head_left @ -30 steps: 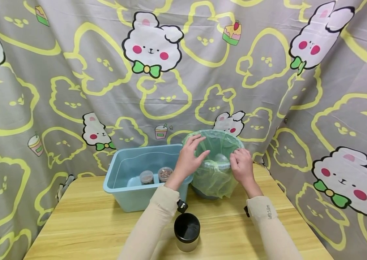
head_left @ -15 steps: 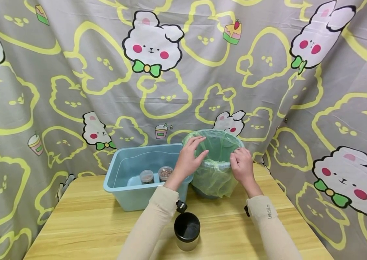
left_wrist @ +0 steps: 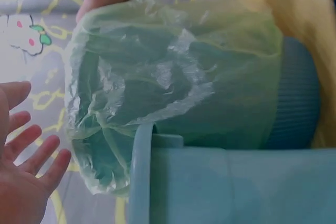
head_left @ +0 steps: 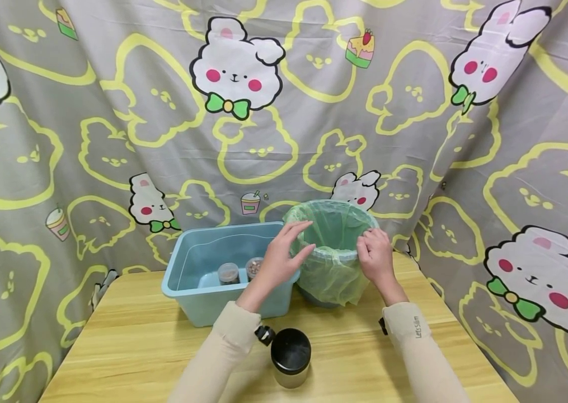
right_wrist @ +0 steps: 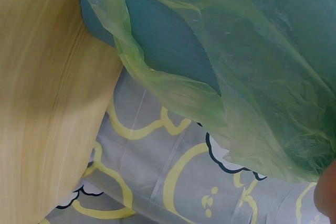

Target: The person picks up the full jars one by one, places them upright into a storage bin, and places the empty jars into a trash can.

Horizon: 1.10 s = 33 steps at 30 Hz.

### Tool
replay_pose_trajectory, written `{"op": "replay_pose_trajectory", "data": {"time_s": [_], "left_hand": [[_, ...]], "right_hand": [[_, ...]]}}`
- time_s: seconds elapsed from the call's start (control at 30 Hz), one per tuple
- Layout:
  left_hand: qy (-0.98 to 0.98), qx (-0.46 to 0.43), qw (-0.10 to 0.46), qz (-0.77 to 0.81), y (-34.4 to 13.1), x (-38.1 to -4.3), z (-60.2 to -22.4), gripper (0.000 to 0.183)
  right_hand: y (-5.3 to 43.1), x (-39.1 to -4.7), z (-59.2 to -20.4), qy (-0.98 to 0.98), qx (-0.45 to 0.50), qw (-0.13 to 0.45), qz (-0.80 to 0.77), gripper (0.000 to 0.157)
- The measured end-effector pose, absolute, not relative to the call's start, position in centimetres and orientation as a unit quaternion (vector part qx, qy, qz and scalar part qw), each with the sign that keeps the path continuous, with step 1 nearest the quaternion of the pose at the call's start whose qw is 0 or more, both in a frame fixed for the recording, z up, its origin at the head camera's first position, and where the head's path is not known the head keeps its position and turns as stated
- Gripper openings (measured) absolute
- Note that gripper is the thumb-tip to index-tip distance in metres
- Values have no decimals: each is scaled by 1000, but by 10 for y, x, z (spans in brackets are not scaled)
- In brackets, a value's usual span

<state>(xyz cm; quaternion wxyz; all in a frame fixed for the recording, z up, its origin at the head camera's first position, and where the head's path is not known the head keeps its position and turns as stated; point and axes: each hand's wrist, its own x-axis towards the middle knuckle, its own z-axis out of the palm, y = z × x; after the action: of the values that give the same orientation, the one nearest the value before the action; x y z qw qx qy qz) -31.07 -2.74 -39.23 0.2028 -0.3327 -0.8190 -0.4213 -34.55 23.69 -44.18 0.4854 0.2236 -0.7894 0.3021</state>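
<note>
A thin green bin bag (head_left: 334, 277) lines a round blue bin (left_wrist: 299, 95), folded over its rim and hanging down outside. My right hand (head_left: 376, 256), fingers curled, grips the bag at the right side of the rim; only a bit of this hand shows at the edge of the right wrist view. At the left side of the rim, my left hand (head_left: 280, 254) is held with fingers spread and thumb apart. In the left wrist view a gap shows between those fingers (left_wrist: 55, 163) and the bag.
Left of the bin, close against it, stands a light blue tub (head_left: 228, 308) with two small clear containers (head_left: 228, 273) inside. A black-lidded jar (head_left: 291, 352) stands on the wooden table (head_left: 127, 341) near my left wrist. A patterned curtain (head_left: 258, 162) hangs behind.
My left hand has drawn slightly left and down, away from the bin's rim. The right hand keeps its place at the rim. A pale patch inside the bag shows only in the oldest frame.
</note>
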Motion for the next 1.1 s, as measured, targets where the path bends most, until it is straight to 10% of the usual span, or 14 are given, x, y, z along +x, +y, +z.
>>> {"op": "replay_pose_trajectory", "data": {"time_s": [1.1], "left_hand": [[-873,-384,-33,-298,-111,-203,-503,104]], "right_hand": [[237,-345,-443,-792,222,474,315,44]]}}
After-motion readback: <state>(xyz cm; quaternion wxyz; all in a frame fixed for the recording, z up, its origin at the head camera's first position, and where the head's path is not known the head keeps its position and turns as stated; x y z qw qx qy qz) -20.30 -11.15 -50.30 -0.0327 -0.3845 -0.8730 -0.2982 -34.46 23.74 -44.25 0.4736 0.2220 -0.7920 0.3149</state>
